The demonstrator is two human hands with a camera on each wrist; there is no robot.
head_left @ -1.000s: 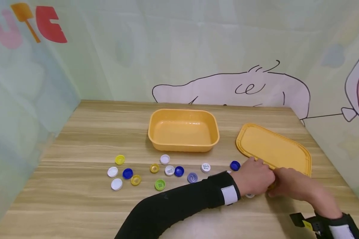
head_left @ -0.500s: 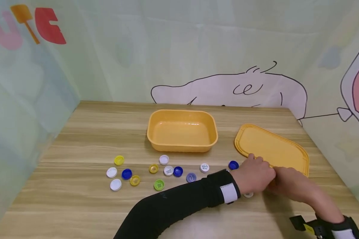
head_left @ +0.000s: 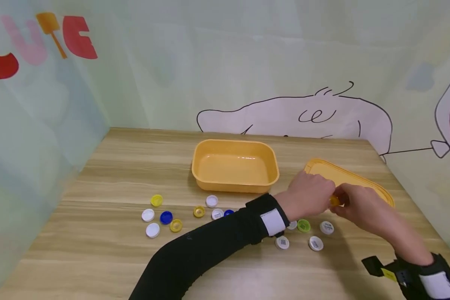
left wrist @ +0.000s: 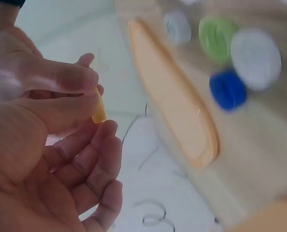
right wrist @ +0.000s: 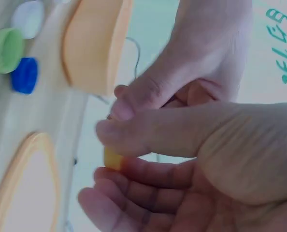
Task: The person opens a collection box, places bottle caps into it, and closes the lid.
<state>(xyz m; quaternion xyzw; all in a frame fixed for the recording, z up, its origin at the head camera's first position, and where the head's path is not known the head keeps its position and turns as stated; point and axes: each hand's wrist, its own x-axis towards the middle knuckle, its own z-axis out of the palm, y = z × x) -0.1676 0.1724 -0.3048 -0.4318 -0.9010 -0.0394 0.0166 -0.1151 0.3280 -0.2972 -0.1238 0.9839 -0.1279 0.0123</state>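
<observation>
Both hands meet in front of the yellow-orange lid (head_left: pixel 354 179) at the right of the table. Between their fingertips is a small yellow bottle cap (head_left: pixel 334 201), mostly covered by the fingers. My left hand (head_left: pixel 309 193) pinches it from the left, my right hand (head_left: pixel 363 204) from the right. The left wrist view shows the cap's edge (left wrist: pixel 99 110) at the two thumbs, held up off the table. Near the hands lie a light green cap (head_left: pixel 303 225) and several white caps, one a white cap (head_left: pixel 316 243) at the front.
A yellow-orange plastic box (head_left: pixel 235 187) stands at the back middle with nothing in it. Several caps are spread at the left, among them a blue cap (head_left: pixel 166 217) and a white cap (head_left: pixel 152 230). The left sleeve (head_left: pixel 210 241) crosses over the table and hides some caps.
Both hands have risen together from the table in front of the lid, carrying the yellow cap. Green and white caps beneath them have come into view. The head view has shifted slightly.
</observation>
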